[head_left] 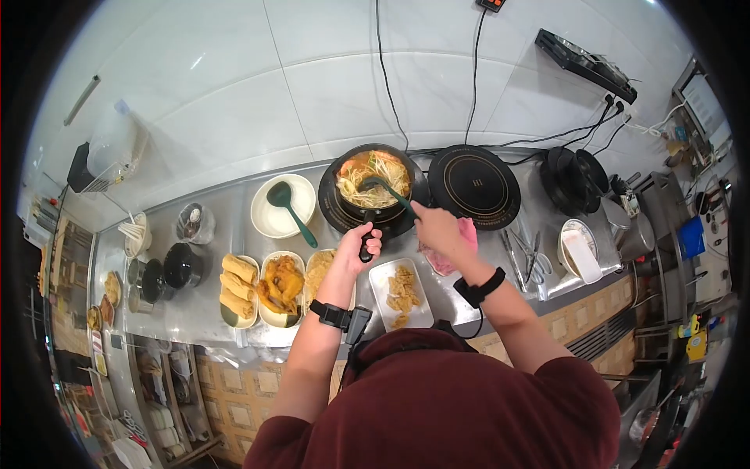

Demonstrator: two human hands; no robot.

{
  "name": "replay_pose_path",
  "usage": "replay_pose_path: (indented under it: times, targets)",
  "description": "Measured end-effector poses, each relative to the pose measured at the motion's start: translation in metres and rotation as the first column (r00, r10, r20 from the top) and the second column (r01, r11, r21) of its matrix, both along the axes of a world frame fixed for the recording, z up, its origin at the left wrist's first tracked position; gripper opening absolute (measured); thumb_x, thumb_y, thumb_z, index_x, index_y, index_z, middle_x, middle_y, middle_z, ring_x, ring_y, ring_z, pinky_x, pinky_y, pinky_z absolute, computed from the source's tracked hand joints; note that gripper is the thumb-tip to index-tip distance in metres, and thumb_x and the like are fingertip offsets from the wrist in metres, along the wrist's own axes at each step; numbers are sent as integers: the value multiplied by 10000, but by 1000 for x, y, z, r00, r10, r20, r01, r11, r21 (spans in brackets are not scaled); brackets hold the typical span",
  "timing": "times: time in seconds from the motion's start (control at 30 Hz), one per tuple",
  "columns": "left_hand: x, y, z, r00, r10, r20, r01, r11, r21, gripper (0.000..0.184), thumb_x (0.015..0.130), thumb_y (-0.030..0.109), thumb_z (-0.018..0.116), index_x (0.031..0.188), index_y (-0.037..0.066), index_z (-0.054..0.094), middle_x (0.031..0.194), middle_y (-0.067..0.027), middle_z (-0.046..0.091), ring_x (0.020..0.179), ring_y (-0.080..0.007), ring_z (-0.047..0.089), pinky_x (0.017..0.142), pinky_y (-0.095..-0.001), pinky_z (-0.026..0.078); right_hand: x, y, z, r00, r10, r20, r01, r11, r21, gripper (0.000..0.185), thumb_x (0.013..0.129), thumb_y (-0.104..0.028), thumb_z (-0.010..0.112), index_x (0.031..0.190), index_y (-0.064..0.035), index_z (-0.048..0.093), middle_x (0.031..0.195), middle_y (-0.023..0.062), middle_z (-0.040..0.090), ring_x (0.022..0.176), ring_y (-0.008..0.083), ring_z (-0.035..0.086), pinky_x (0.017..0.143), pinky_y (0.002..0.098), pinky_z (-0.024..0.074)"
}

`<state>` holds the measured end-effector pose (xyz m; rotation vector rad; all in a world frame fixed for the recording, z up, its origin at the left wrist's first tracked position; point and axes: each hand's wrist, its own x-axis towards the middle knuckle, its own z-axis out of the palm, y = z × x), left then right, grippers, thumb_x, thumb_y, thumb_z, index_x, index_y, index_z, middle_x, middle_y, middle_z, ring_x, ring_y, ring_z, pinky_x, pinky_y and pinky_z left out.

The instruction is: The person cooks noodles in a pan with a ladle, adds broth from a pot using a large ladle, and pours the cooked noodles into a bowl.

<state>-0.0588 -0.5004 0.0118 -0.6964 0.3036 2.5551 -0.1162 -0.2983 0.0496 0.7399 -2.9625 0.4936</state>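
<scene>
A black pan (344,162) of noodles in reddish broth (383,166) sits on a round black induction cooker (328,205). My left hand (364,244) is wrapped round the pan's handle, at the pan's near side. In my right hand (437,228) is a dark green ladle (397,195), its head down among the noodles. Beside my right hand, partly hidden by it, lies a pink cloth (467,230). A white bowl (262,221) to the left of the pan holds a second green ladle (291,209).
Near the front edge are plates of rolls (237,286) and fried food (281,286), and a white tray (379,283) of fried pieces. A second round cooker (475,186) stands right. Tongs (533,256), a patterned bowl (568,234) and black pans (564,180) lie further right.
</scene>
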Motion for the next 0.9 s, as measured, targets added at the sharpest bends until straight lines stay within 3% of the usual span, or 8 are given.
replay_pose_path:
  times: [0.13,0.27,0.3,0.43,0.53,0.63,0.73,0.9]
  targets:
    - [2,1,6,1000,-1,-4,1,998,-61,127,879,159,439,855,84,340,692,-30,452,478,-78,368,368,-199,299,-15,-2,17,998,-57,31,62,977,-202,366,771,-216,552,1132,-157,533,736,168,615,710,350,600,617,442,481]
    - [2,2,3,1000,11,-4,-11,1000,10,124,881,164,430,842,82,345,691,-28,452,474,-82,370,368,-202,299,-3,-20,8,994,-90,59,100,978,-184,372,776,-217,550,1137,-134,513,703,198,598,673,367,593,594,448,475]
    - [3,1,5,1000,2,0,-2,1000,-7,119,880,159,429,846,85,343,689,-28,451,472,-83,369,363,-202,295,-5,-19,-15,998,-53,27,57,976,-211,399,774,-214,552,1162,-136,498,684,205,591,635,370,585,569,454,465]
    - [0,0,-3,1000,2,-28,-2,1000,3,125,876,153,436,852,91,330,691,-30,453,474,-81,365,365,-202,294,25,-2,-4,993,41,115,-11,969,-248,441,755,-200,561,1184,-123,493,654,190,584,583,344,575,529,446,452]
    - [1,1,-3,1000,20,-22,-20,1000,1,134,873,150,445,854,98,322,693,-32,455,471,-80,363,363,-201,295,46,22,26,995,59,-81,-60,998,-3,438,747,-191,562,1177,-130,504,637,160,582,584,317,583,509,423,455]
    - [0,1,-5,1000,13,-17,-13,1000,21,141,868,143,457,851,99,324,695,-35,457,468,-77,364,360,-195,298,50,32,23,983,66,-172,-54,996,77,438,741,-185,563,1174,-146,510,624,138,577,580,298,585,500,403,458]
    - [1,3,-4,999,15,-32,-16,999,-33,138,871,153,453,847,96,329,696,-35,456,471,-75,370,361,-190,301,39,23,24,993,37,-114,-16,983,181,423,756,-191,553,1174,-141,509,631,128,586,583,302,585,517,408,467]
    - [1,3,1,1000,1,-3,-1,1000,-18,132,878,166,441,843,90,338,694,-33,458,472,-76,378,361,-194,307,7,15,31,998,-34,-48,33,999,-18,420,790,-211,527,1191,-96,479,666,148,604,629,318,602,551,427,476]
